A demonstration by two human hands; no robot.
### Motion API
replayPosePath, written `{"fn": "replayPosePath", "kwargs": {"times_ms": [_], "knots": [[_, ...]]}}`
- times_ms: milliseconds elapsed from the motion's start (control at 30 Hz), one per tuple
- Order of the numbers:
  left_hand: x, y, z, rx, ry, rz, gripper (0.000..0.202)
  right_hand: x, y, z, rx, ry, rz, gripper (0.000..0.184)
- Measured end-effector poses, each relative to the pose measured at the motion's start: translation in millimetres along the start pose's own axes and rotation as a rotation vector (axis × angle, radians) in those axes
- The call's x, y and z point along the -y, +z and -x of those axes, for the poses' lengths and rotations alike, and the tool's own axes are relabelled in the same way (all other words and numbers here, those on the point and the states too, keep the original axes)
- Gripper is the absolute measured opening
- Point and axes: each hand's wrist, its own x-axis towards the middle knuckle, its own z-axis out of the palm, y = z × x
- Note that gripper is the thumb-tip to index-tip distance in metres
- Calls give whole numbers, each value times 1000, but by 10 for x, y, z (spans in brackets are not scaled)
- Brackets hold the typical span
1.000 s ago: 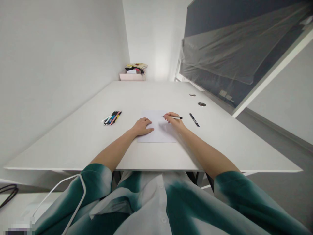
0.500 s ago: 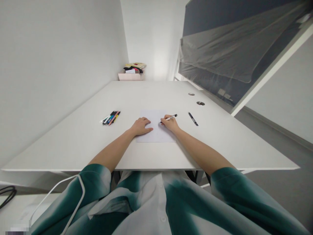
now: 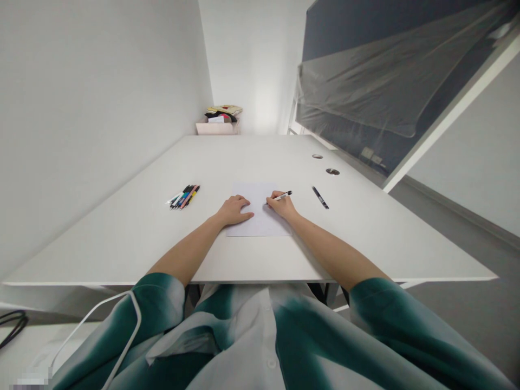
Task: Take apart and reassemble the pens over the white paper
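A white sheet of paper (image 3: 260, 226) lies on the white table (image 3: 252, 260) in front of me. My left hand (image 3: 234, 210) rests flat on its left side, thumb apart from the fingers. With my right hand (image 3: 281, 205) I grip a white pen with a black end (image 3: 284, 195), tilted, its tip at or just above the paper. Any mark on the sheet is too faint to make out. To the right of the paper lies a dark pen (image 3: 320, 197), touched by neither hand.
Several coloured pens (image 3: 184, 196) lie bunched on the table at the left. A pale box (image 3: 215, 128) with cloth-like items stands at the far end. Two round metal-rimmed fittings (image 3: 332, 171) sit near the right edge. A white cable (image 3: 132, 309) loops by my left sleeve.
The pen in my right hand has shifted slightly, its black end a little lower and further left. My left hand stays in place on the paper.
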Motion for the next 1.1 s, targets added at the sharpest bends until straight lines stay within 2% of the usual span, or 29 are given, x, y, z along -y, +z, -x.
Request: {"fn": "replayPosePath", "kwargs": {"times_ms": [133, 300, 467, 633, 733, 933, 1100], "knots": [[5, 2, -3, -3, -2, -3, 55, 19, -10, -9, -14, 29, -21, 21], [12, 2, -3, 5, -15, -12, 56, 28, -99, -47, -159, 160, -195, 29], [5, -10, -6, 13, -47, -23, 56, 44, -175, -56, -212, 149, -314, 31], [-11, -22, 5, 7, -34, -22, 54, 105, -177, -24, -80, 84, -448, 33], [-13, -11, 2, -5, -28, -7, 54, 141, -173, -8, -12, 99, -555, 30], [-85, 30, -35, -264, 92, 109, 45, 224, -159, 24, 125, 188, -639, 27], [-200, 38, -67, -322, 218, 152, 32, 261, -90, 66, 264, 181, -638, 26]]}}
